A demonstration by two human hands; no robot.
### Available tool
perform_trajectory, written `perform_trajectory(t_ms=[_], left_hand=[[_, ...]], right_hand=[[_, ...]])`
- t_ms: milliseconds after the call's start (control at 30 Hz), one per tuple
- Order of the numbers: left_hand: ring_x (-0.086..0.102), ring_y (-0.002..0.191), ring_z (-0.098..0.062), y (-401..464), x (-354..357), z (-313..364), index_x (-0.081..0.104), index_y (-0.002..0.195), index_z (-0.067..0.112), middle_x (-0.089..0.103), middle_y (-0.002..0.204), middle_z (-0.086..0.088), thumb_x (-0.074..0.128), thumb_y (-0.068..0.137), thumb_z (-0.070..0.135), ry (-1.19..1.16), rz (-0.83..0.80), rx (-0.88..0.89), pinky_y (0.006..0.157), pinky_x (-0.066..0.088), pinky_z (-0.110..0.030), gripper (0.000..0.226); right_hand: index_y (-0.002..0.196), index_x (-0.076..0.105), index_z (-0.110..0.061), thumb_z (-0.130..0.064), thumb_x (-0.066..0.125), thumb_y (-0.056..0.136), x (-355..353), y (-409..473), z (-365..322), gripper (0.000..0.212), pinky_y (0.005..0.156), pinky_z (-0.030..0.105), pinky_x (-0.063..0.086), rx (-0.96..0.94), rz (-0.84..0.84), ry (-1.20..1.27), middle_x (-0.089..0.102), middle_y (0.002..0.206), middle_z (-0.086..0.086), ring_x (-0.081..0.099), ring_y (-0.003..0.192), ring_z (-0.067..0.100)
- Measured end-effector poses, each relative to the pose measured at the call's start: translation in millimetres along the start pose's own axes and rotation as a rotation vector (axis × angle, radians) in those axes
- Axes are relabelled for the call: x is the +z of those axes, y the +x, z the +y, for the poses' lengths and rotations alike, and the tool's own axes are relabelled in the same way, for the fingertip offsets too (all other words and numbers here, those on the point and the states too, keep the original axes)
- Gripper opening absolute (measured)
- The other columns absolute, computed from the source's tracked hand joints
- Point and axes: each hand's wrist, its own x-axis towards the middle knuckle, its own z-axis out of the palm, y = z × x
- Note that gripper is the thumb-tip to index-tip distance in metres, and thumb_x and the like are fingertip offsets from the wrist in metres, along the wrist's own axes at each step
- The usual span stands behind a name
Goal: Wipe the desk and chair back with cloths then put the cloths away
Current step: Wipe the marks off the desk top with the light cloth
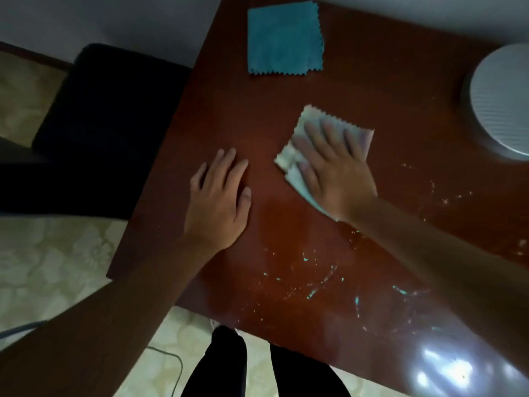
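From the head view I record the right hand [332, 170] lying flat, fingers straight and spread, pressing a pale cloth [309, 150] with zigzag edges onto the reddish-brown surface [229, 110]; the cloth is folded and partly covered by the palm. The left hand [220, 199] rests flat on the bare surface just beside it, fingers extended and together, gripping nothing. The two hands are apart. A second, teal cloth [284, 38] lies folded near the far edge, well apart from both hands and untouched. I note pale smears and specks [329, 282] on the near part of the surface. A round white ribbed object [501, 101] sits at the right edge. A dark chair [108, 116] stands beside the surface on the left.
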Motion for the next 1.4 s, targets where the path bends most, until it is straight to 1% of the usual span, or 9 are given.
perform_trajectory(t_ms=[167, 333, 467, 567, 733, 900, 1033, 1233, 1400], left_hand=[[0.028, 0.147, -0.026, -1.5, 1.4, -0.8, 0.046, 0.142, 0.012, 0.039, 0.154, -0.011, 0.042, 0.098, 0.034, 0.010, 0.013, 0.011, 0.118, 0.021, -0.047, 0.050], [0.030, 0.147, -0.024, -0.6, 4.1, -0.4, 0.048, 0.141, 0.012, 0.042, 0.153, -0.010, 0.042, 0.098, 0.033, -0.003, 0.059, 0.000, 0.118, 0.021, -0.045, 0.049], [0.032, 0.146, -0.024, -1.4, 2.5, 0.9, 0.050, 0.140, 0.011, 0.043, 0.152, -0.010, 0.043, 0.097, 0.032, -0.009, 0.074, -0.004, 0.118, 0.023, -0.045, 0.049], [0.032, 0.146, -0.024, -1.6, -0.1, 2.4, 0.050, 0.140, 0.010, 0.043, 0.152, -0.010, 0.045, 0.097, 0.031, -0.007, 0.070, -0.006, 0.118, 0.023, -0.045, 0.049], [0.029, 0.147, -0.022, -1.7, 3.2, -0.3, 0.048, 0.141, 0.012, 0.041, 0.154, -0.008, 0.042, 0.096, 0.034, -0.013, 0.049, -0.018, 0.119, 0.021, -0.044, 0.050], [0.032, 0.146, -0.024, -2.1, 4.5, 0.3, 0.051, 0.140, 0.011, 0.044, 0.152, -0.009, 0.044, 0.097, 0.031, -0.028, 0.082, -0.007, 0.118, 0.022, -0.043, 0.048], [0.030, 0.147, -0.023, -2.7, 2.3, 0.7, 0.050, 0.140, 0.011, 0.043, 0.153, -0.009, 0.043, 0.097, 0.034, -0.055, 0.070, -0.014, 0.119, 0.020, -0.043, 0.049], [0.032, 0.146, -0.025, -2.8, 1.5, -2.8, 0.049, 0.143, 0.013, 0.044, 0.152, -0.009, 0.043, 0.094, 0.034, -0.123, 0.080, 0.026, 0.118, 0.023, -0.043, 0.053], [0.034, 0.145, -0.023, -39.7, -6.6, -8.3, 0.051, 0.143, 0.014, 0.046, 0.152, -0.005, 0.042, 0.095, 0.026, -0.141, 0.064, 0.146, 0.115, 0.025, -0.043, 0.049]], right_hand=[[0.156, 0.023, -0.024, -0.045, 0.014, 0.103, -7.9, -2.6, 7.4, 0.057, 0.122, 0.054, 0.008, -0.126, -0.113, -0.030, 0.017, 0.164, 0.005, 0.007, 0.152, 0.028], [0.157, 0.016, -0.024, -0.049, 0.007, 0.101, -12.3, 41.5, 27.7, 0.062, 0.122, 0.052, 0.003, 0.161, -0.020, -0.026, 0.013, 0.165, 0.008, 0.004, 0.153, 0.031], [0.155, 0.028, -0.021, -0.042, 0.021, 0.105, 1.9, -56.6, -37.7, 0.054, 0.120, 0.057, 0.014, -0.086, -0.022, -0.022, 0.022, 0.163, 0.009, 0.013, 0.151, 0.032], [0.154, 0.031, -0.023, -0.042, 0.023, 0.105, -4.6, -59.9, -29.5, 0.053, 0.119, 0.057, 0.017, -0.200, -0.110, -0.024, 0.023, 0.162, 0.007, 0.016, 0.151, 0.031], [0.157, 0.019, -0.023, -0.043, 0.017, 0.105, -10.7, 24.1, 14.8, 0.056, 0.122, 0.052, 0.004, 0.075, -0.031, -0.023, 0.014, 0.165, 0.008, 0.005, 0.152, 0.031], [0.156, 0.024, -0.022, -0.042, 0.021, 0.105, 11.1, -37.9, -57.2, 0.055, 0.121, 0.057, 0.010, -0.046, -0.004, -0.051, 0.018, 0.164, 0.009, 0.010, 0.152, 0.033], [0.157, 0.020, -0.025, -0.043, 0.017, 0.105, 8.1, -72.6, -75.1, 0.054, 0.122, 0.053, 0.010, -0.214, -0.155, -0.053, 0.013, 0.165, 0.003, 0.006, 0.153, 0.028], [0.157, 0.016, -0.023, -0.038, 0.017, 0.106, -1.5, -18.5, -37.4, 0.053, 0.123, 0.048, -0.001, 0.155, -0.050, -0.015, 0.011, 0.166, 0.003, 0.002, 0.153, 0.026], [0.156, 0.021, -0.021, -0.040, 0.018, 0.105, 15.9, -115.0, -129.7, 0.055, 0.123, 0.052, 0.008, 0.009, -0.068, -0.061, 0.016, 0.164, 0.006, 0.009, 0.152, 0.029]])
